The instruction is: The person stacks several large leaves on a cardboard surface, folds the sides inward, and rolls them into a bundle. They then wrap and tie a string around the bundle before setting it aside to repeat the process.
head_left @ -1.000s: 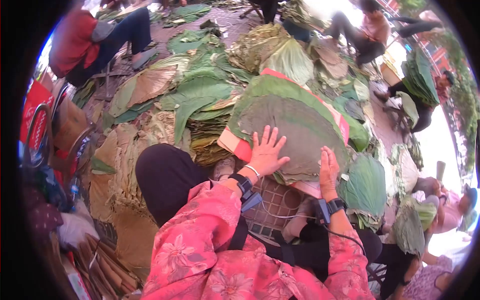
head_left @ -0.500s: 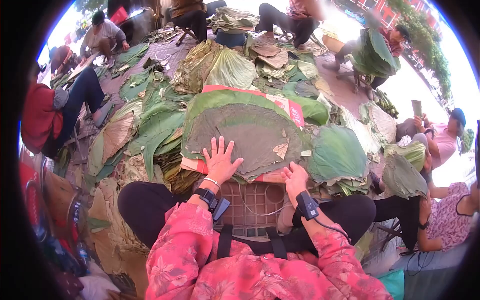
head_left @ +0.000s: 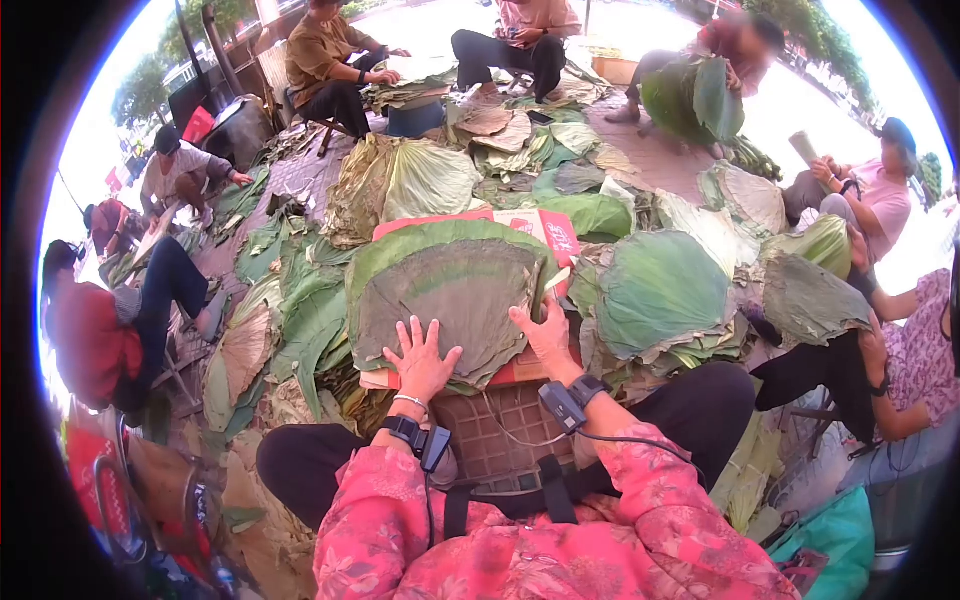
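While the left hand (head_left: 422, 368) lies with its fingers spread on the leaf stack (head_left: 450, 295), the right hand (head_left: 548, 342) is at the right edge of the same stack. Its thumb stands apart from the other fingers; whether these pinch the edge, I cannot tell. The stack is under the left fingertips and extends beyond them, and it rests upon red cardboard (head_left: 560, 236), which shows past its far edge. Nearer to the body than both hands is a brown crate (head_left: 478, 430). To the right of the right fingers lies a green leaf pile (head_left: 665, 295).

In my judgement, the top leaf could tear at its ragged near edge, below the left fingers, if they press and drag, because it looks dry there. The layers could also slide apart, if the right hand pushes the edge harder than the left hand holds.
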### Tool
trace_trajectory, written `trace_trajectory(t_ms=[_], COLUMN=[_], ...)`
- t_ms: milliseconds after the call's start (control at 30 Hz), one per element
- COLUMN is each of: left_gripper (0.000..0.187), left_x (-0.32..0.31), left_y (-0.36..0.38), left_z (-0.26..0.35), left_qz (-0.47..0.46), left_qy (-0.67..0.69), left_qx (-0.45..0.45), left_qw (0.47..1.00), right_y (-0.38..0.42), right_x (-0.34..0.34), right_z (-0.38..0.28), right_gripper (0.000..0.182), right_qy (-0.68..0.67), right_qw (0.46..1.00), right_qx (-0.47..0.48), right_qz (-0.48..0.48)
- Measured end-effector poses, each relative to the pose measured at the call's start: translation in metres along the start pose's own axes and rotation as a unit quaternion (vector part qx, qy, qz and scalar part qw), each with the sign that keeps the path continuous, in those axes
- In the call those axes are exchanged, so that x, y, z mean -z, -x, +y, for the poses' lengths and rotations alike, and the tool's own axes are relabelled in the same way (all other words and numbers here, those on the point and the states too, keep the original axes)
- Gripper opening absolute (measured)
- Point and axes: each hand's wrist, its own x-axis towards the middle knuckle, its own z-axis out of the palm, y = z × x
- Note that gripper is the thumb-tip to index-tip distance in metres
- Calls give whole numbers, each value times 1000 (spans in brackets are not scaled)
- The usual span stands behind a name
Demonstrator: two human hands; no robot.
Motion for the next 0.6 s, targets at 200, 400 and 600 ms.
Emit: trace_trajectory(t_ms=[200, 400, 600], left_gripper=[71, 71, 72], left_x=[-7, -17, -19], left_y=[-2, -2, -2], left_z=[3, -2, -4], left_qz=[8, 31, 52], left_qy=[21, 23, 32], left_qx=[0, -12, -1], left_qw=[1000, 999, 998], right_y=[-9, -22, 20], right_x=[-1, -26, -55], right_z=[8, 0, -9], right_gripper=[60, 29, 43], right_qy=[-110, 90, 251], right_qw=[991, 986, 881], right_qx=[-61, 128, 380], right_qz=[42, 49, -126])
